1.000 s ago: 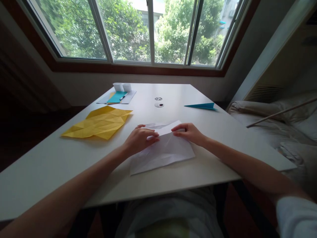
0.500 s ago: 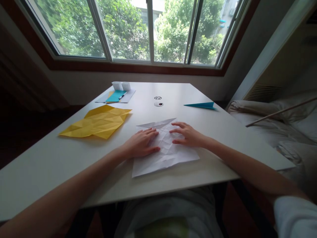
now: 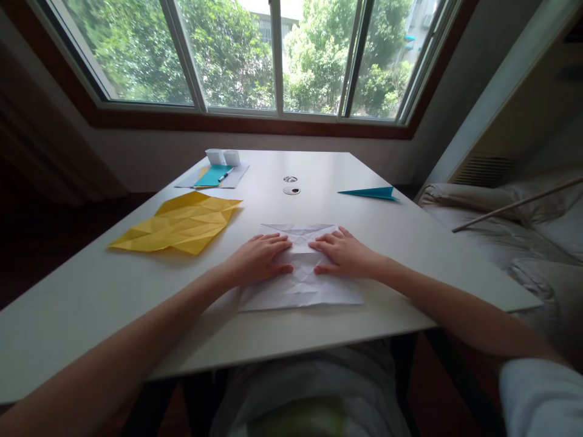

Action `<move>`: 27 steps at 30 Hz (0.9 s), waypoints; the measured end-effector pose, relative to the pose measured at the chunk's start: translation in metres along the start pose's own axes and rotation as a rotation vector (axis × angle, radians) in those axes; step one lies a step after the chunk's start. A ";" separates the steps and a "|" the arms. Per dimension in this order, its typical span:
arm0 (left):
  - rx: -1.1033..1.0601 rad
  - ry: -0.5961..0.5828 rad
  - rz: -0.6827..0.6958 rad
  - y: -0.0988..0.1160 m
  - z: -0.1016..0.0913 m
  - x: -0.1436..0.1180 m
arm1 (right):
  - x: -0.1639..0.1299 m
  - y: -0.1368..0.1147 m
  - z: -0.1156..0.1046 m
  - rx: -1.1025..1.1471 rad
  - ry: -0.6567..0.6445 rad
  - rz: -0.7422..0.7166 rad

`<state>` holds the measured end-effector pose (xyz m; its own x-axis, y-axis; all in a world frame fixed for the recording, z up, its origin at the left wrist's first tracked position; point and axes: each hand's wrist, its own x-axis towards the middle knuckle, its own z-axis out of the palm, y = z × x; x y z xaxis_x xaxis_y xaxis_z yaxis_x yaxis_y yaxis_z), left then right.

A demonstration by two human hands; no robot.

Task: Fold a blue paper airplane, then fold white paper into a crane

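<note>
A creased white sheet of paper [image 3: 300,285] lies flat on the white table [image 3: 91,291] in front of me, squared to the table's near edge. My left hand [image 3: 257,259] rests palm down on its left half, fingers spread and pointing right. My right hand [image 3: 345,254] presses flat on its right half, fingers pointing left. The fingertips of both hands nearly meet over the sheet's middle. Neither hand grips anything.
A crumpled yellow sheet [image 3: 180,223] lies at the left. A teal folded paper plane [image 3: 371,193] sits at the far right. At the back left are a teal sheet with a pen [image 3: 214,176] and two small white boxes [image 3: 223,157]. A cable hole [image 3: 291,190] is mid-table; bedding [image 3: 501,224] lies to the right.
The white sheet, partly lifted and folded a second ago, has been spread out, turned square to me and laid flat. Both hands went from pinching its edge to pressing on it.
</note>
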<state>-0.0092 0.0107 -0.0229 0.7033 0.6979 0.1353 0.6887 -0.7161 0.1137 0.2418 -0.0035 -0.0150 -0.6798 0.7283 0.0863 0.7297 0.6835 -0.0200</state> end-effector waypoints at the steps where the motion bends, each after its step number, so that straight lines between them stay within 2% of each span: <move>1: 0.031 0.044 -0.005 0.001 -0.001 0.000 | 0.000 0.000 -0.001 -0.030 0.004 0.017; 4: 0.081 0.168 0.000 0.007 -0.005 -0.002 | 0.000 -0.001 -0.003 -0.099 0.022 0.064; 7: 0.076 0.186 0.023 0.017 -0.008 -0.002 | -0.001 -0.001 -0.007 -0.124 0.055 0.062; 11: 0.061 0.145 -0.052 0.022 -0.004 -0.003 | -0.002 -0.003 -0.011 -0.036 0.096 -0.035; 14: 0.041 0.063 -0.108 0.016 0.000 -0.003 | 0.000 -0.001 -0.007 0.119 0.125 -0.074; 17: -0.010 -0.030 -0.107 0.008 0.001 -0.004 | 0.002 0.005 0.002 0.237 0.141 -0.066; 22: -0.035 -0.070 -0.106 0.003 -0.002 -0.003 | 0.005 0.014 0.014 0.225 0.050 -0.048; 27: -0.064 -0.078 -0.094 0.001 -0.003 -0.002 | 0.006 0.014 0.010 0.173 0.010 -0.041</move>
<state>-0.0105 0.0089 -0.0198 0.6495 0.7590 0.0447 0.7411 -0.6452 0.1856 0.2467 0.0108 -0.0251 -0.7072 0.6998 0.1008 0.6773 0.7114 -0.1874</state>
